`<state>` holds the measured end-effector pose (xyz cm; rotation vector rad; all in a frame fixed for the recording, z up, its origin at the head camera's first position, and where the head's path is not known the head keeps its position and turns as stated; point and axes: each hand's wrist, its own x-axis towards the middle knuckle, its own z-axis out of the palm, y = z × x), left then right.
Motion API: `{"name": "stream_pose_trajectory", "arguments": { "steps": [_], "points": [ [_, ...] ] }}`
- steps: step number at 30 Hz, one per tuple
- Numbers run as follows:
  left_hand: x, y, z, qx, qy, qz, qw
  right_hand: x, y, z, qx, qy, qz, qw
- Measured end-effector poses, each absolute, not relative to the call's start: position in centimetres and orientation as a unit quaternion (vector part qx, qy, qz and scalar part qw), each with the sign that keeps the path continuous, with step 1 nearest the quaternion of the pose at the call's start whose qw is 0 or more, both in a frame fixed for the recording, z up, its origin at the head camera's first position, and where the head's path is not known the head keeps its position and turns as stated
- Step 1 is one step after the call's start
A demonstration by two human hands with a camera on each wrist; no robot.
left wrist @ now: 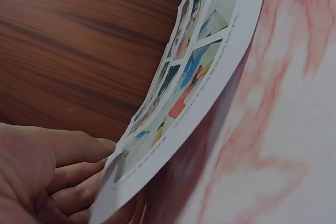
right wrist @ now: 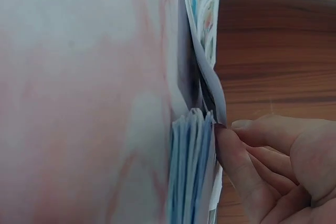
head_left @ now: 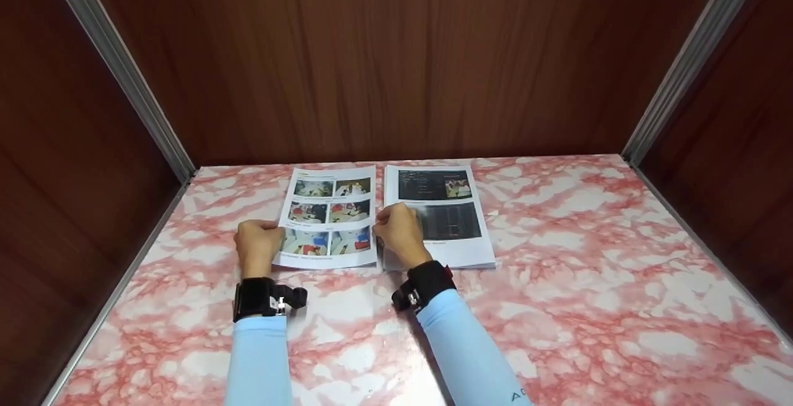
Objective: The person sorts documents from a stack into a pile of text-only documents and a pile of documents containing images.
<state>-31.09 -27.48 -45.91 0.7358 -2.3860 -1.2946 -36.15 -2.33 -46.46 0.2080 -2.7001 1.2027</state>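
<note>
A printed sheet of paper point(head_left: 323, 261) with rows of colour photos lies at the left, its edge bowed up off the table in the left wrist view. My left hand point(head_left: 257, 246) pinches its left edge between thumb and fingers point(left wrist: 79, 148). At the sheet's right edge, my right hand point(head_left: 399, 233) pinches the paper with thumb and forefinger. This hand is over the left side of a paper stack point(head_left: 455, 254), whose top page shows two dark pictures. Several layered page edges point(right wrist: 189, 166) of the stack show in the right wrist view.
The papers lie on a red-and-white marbled table point(head_left: 588, 282). Dark wood panels point(head_left: 396, 65) close it in at the back and both sides, with metal strips point(head_left: 694, 59) at the corners.
</note>
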Motion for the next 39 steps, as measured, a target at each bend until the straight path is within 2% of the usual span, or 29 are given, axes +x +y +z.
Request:
{"name": "stream_pose_trajectory", "arguments": {
  "steps": [10,18,24,28,32,37,39],
  "points": [
    [-30.2,-27.9,-45.0,0.262,-0.847,-0.444,0.131,-35.7,-2.0,-44.8,0.083,-0.905,0.414,0.050],
    [-29.5,-27.8,-43.5,0.275,-0.842,-0.451,0.108,-35.6,-0.8,-42.8,0.086,-0.903,0.414,0.078],
    [-29.4,-27.5,-42.1,0.256,-0.844,-0.463,0.086,-35.6,0.6,-41.6,0.098,-0.897,0.425,0.078],
    [-29.2,-26.8,-40.0,0.244,-0.839,-0.475,0.101,-35.4,2.0,-40.0,0.133,-0.892,0.422,0.095],
    [-28.6,-25.0,-37.1,0.212,-0.844,-0.469,0.150,-35.0,4.4,-37.8,0.168,-0.884,0.417,0.131],
    [-28.5,-20.9,-35.3,0.121,-0.838,-0.488,0.212,-34.8,9.1,-35.8,0.172,-0.887,0.391,0.175],
    [-29.0,-18.9,-35.6,0.081,-0.840,-0.492,0.213,-34.9,11.2,-35.7,0.153,-0.895,0.379,0.180]
  ]
}}
